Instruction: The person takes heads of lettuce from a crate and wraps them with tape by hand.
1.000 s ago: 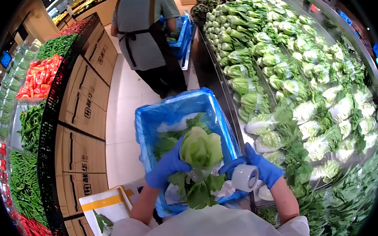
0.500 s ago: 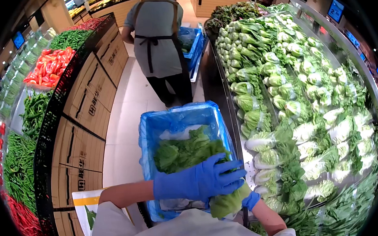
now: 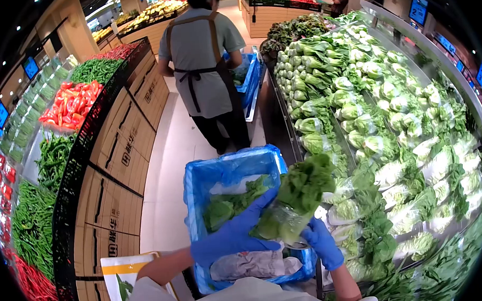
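A leafy green lettuce (image 3: 296, 194), with what looks like clear film around its lower part, is held up over the right side of a blue crate (image 3: 192, 178). My left hand (image 3: 237, 228), in a blue glove, cradles it from the left with the thumb raised along its side. At the stem end, my gloved right hand (image 3: 323, 243) grips the lettuce from the right. More lettuce (image 3: 230, 206) lies inside the crate, which has a blue plastic liner. A crumpled whitish wrapped bundle (image 3: 248, 265) rests at the crate's near end.
On the right, a sloped display (image 3: 405, 124) holds rows of cabbages and leafy greens. Peppers (image 3: 72, 105) fill the left stand. Ahead in the aisle, a person in an apron (image 3: 199, 59) stands beside another blue crate (image 3: 253, 75). A white-and-yellow box (image 3: 113, 268) is at lower left.
The lettuce has come up from low by the crate's near right corner and now points leafy end away. My left hand moved from on top of it to its left side.
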